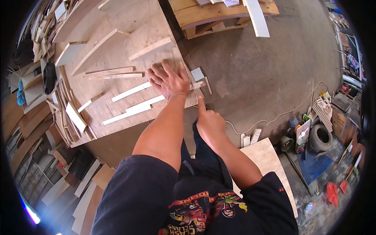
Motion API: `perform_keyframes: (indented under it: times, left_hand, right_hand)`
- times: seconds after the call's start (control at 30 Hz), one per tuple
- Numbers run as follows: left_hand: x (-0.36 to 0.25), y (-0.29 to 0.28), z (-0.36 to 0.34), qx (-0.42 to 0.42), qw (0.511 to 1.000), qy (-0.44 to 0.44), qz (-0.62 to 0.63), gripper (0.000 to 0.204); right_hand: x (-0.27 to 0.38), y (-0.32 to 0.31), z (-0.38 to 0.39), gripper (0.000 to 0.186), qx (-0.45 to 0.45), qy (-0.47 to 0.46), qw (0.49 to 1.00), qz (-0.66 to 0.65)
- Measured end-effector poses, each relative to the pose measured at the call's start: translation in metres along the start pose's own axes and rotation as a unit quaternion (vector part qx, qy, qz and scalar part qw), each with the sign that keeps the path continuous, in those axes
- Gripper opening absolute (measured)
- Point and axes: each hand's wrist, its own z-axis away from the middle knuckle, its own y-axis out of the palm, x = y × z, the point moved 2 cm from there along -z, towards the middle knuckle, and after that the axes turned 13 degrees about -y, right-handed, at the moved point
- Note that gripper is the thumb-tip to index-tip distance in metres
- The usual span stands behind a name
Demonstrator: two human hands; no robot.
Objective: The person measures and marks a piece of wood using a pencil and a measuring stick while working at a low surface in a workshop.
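My left hand lies flat with its fingers spread on the plywood sheet, near its right edge. Beneath the palm runs a narrow wood strip, white on one part, whose pale bare end sticks out past the sheet's edge. Close by lie another white-faced strip and a lower white strip. My right hand is at the sheet's near right corner, index finger stretched forward and the other fingers curled. What those curled fingers hold, if anything, is hidden.
Boards and two thin wood sticks lie on the sheet. A wooden pallet-like stand is beyond to the right. A pale cord crosses the concrete floor. Plywood, a tire and stacked offcuts surround me.
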Motion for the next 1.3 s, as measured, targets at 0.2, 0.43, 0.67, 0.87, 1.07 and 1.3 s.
perform_keyframes:
  times: [0.2,0.43,0.67,0.87,1.07,1.3]
  left_hand:
    - [0.002,0.003,0.002,-0.007,1.0,0.003,-0.003,0.078]
    - [0.0,0.004,0.003,-0.029,1.0,0.011,-0.001,0.079]
    - [-0.002,0.005,0.004,-0.039,0.999,0.02,0.026,0.077]
    - [0.003,0.004,0.005,-0.031,0.999,0.01,0.007,0.078]
    - [0.001,0.003,0.001,-0.013,1.0,0.008,0.01,0.077]
    - [-0.002,0.002,0.003,-0.002,1.0,0.002,0.002,0.077]
  right_hand:
    - [-0.001,0.005,-0.016,0.071,-0.043,-0.013,0.999,-0.005]
    - [0.0,0.001,-0.031,0.069,-0.054,-0.023,0.998,0.016]
    - [0.002,0.0,-0.029,0.067,-0.025,-0.018,0.999,0.018]
    - [0.008,-0.012,-0.009,0.065,0.003,-0.025,1.0,0.013]
    - [0.008,-0.008,-0.021,0.066,-0.013,-0.015,1.0,0.005]
    - [-0.002,0.001,-0.024,0.067,-0.034,-0.028,0.999,0.018]
